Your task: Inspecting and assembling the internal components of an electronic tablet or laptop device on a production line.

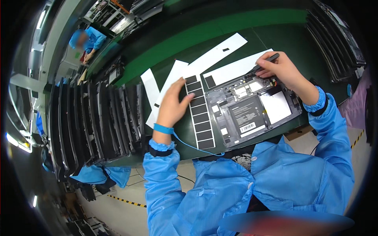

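Observation:
An opened laptop base [246, 129] lies in front of me, its black battery [246, 114] and circuit parts bared. My right hand [281, 70] is over its far right edge, closed round a slim black pen-like tool [272, 58]; the tip is hard to make out. Left of the laptop lies a long white backing strip with a row of black rectangular stickers [201, 117]. My left hand [172, 104] rests at that strip's upper left edge, thumb and fingers apart, holding nothing. A blue wrist strap [163, 129] with a cord is on my left wrist.
White strips [218, 53] lie fanned beyond the laptop, one with a black sticker [210, 81]. Laptop parts stand in a row [94, 122] at the left, with another stack [334, 43] at the far right. A co-worker in blue [94, 39] sits at the far left.

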A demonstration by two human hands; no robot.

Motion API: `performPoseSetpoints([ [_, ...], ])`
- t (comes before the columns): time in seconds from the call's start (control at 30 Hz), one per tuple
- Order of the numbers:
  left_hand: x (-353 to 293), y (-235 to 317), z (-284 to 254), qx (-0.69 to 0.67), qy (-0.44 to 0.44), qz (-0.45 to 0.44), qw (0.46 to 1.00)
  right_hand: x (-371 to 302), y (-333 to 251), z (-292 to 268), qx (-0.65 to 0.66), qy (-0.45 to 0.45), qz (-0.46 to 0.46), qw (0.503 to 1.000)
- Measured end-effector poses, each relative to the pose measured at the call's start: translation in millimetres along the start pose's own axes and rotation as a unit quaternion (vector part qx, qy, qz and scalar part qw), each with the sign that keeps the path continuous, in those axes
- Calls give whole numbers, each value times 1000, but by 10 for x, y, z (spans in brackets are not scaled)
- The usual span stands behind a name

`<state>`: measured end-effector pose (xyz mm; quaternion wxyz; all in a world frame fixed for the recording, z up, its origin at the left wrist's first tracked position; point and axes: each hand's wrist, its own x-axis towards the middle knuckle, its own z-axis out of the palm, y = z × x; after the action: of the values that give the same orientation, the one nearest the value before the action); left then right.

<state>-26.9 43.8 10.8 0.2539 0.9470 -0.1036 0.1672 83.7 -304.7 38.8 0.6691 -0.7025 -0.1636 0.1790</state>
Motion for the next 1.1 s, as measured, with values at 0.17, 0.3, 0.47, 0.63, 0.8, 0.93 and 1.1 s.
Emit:
performPoseSetpoints([
  [0.17,-90,42,196,119,-38,-19,992,415,-135,795,-51,-47,-79,994],
  [0.3,-91,74,190,130,-25,-32,991,851,12,1266,-168,8,-117,979],
  [0.47,-58,164,116,128,-38,-56,989,977,262,1357,-167,-24,-91,981],
  [0.63,-114,103,149,137,-43,-20,989,880,158,1429,-225,-32,-94,969],
  [0.8,-93,140,131,145,-58,-22,987,900,268,1446,-76,3,-95,993],
  [0.93,-109,142,138,152,-60,-24,986,881,205,1404,-167,-25,-68,983],
  [1.1,-109,165,144,163,-60,-18,985,889,220,1397,-163,-34,-65,984],
])
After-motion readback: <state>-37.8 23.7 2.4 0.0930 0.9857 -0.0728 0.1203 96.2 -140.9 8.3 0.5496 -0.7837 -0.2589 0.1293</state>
